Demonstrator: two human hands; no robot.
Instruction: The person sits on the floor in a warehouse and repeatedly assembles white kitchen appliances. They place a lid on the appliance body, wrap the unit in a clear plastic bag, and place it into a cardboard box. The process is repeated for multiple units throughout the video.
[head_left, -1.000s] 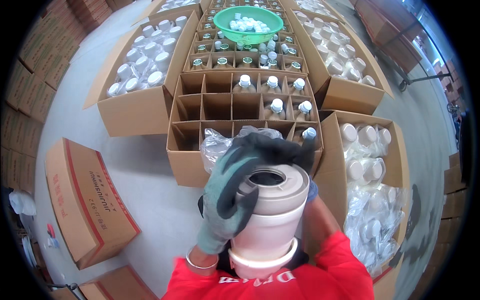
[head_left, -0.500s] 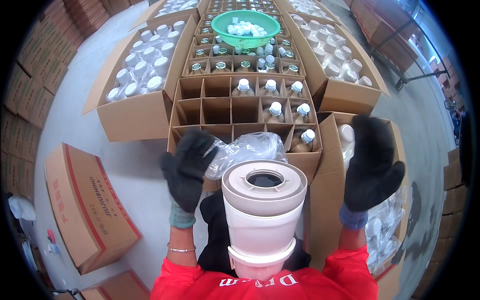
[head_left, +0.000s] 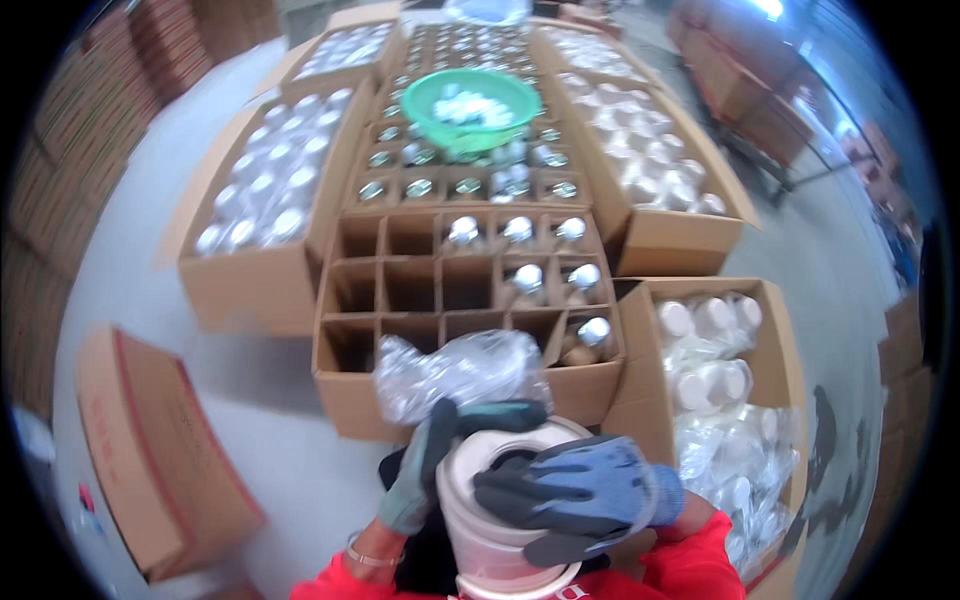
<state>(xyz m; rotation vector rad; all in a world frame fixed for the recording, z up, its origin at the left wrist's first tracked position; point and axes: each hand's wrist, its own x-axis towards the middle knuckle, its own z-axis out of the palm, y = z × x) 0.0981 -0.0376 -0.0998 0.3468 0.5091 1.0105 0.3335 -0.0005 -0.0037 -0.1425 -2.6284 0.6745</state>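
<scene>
A white plastic bucket (head_left: 482, 540) with a ringed top and a dark round opening stands upright close to my body. My left hand (head_left: 432, 462), in a grey glove, curls round the far left of its rim, fingers along the back edge. Across the top lies my right hand (head_left: 575, 490), in a blue-and-grey glove, its fingers stretched over part of the opening and its thumb lower on the near side. Just beyond is a crumpled clear plastic bag (head_left: 465, 372), draped over the front edge of a divided carton (head_left: 350, 385). Several white-capped bottles (head_left: 528, 282) fill its right cells.
A green basin (head_left: 420, 112) of white caps sits on cartons of uncapped bottles (head_left: 468, 187). Open boxes of white-topped containers flank them at left (head_left: 240, 290) and right (head_left: 680, 245). Another box (head_left: 650, 370) stands near my right arm, and a carton (head_left: 165, 450) lies on the left floor.
Both hands, raised and apart at either side of the bucket before, have come down and together onto its top. The view has tilted up, so the cartons sit lower in the picture.
</scene>
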